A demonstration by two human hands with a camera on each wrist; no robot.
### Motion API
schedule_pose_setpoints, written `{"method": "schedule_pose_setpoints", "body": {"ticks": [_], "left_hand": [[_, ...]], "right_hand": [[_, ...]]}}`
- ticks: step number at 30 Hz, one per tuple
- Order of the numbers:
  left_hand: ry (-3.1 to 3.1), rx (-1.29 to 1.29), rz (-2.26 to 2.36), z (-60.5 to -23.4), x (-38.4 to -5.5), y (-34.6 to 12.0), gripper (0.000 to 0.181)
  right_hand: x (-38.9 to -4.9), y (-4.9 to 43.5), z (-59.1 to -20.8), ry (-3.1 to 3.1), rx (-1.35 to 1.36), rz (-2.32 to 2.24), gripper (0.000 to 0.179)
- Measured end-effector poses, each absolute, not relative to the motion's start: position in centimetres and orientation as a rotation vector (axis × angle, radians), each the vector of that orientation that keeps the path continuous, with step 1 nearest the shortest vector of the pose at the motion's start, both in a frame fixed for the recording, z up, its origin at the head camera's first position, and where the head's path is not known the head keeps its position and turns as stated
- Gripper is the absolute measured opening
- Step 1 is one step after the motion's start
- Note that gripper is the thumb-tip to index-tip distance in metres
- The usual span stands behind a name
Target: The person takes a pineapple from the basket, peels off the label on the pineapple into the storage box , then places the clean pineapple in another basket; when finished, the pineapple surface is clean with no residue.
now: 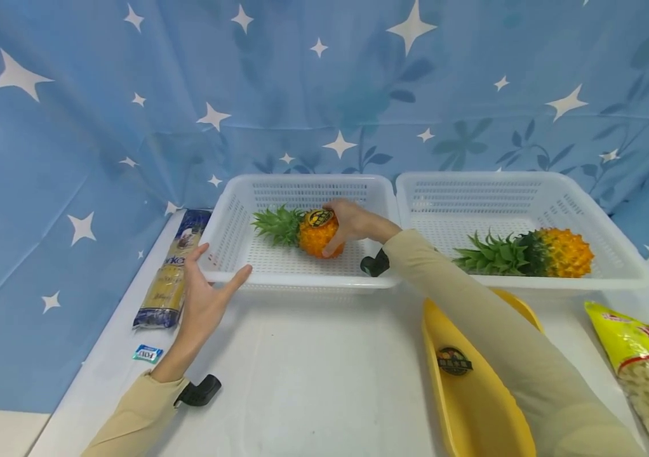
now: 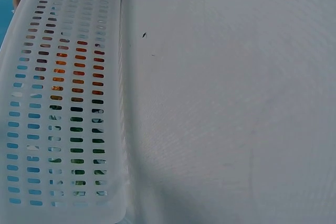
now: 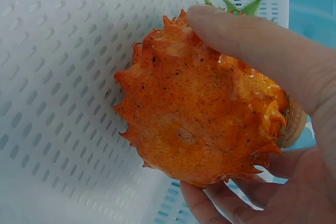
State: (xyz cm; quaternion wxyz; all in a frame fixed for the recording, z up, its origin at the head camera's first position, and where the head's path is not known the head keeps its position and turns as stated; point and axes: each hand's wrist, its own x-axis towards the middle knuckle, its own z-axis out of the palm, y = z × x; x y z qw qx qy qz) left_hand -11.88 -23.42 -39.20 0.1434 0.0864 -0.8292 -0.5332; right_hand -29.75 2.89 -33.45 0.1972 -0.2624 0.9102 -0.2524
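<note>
Spiky orange pineapple (image 1: pixel 314 239), green crown (image 1: pixel 277 226), dark label (image 1: pixel 320 218)

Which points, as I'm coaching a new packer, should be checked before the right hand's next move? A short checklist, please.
1. Right hand has hold of the orange spiky fruit: ok, thumb and fingers are around it.
2. Left hand is at the left basket: ok, it is at the near left corner.
3. Fruit is lifted off the basket floor: cannot tell; the views don't settle it.
4. Right basket holds nothing: not ok, a yellow-orange spiky fruit lies in it.
5. Table below the right sleeve is clear: not ok, a yellow dish lies there, partly hidden.
</note>
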Motion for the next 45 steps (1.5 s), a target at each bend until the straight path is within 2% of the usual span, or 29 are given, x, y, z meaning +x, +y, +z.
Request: {"method": "schedule_pose_setpoints", "body": {"ticks": [23, 36, 45], "left_hand": [[-2.399, 0.255, -1.523, -39.3, -11.9, -23.2, 0.096], [-2.424, 0.253, -1.502, -39.2, -11.9, -23.4, 0.097], [-2.439, 0.268, -1.491, -39.1, -11.8, -23.4, 0.097]], "right_hand": [[-29.0, 2.5, -33.3, 2.522, -0.694, -0.782, 0.098], [-27.0, 2.7, -27.6, 2.598, -0.822, -0.883, 0.103], [-21.9, 4.9, -24.1, 2.594, -1.098, -1.061, 0.099]]}}
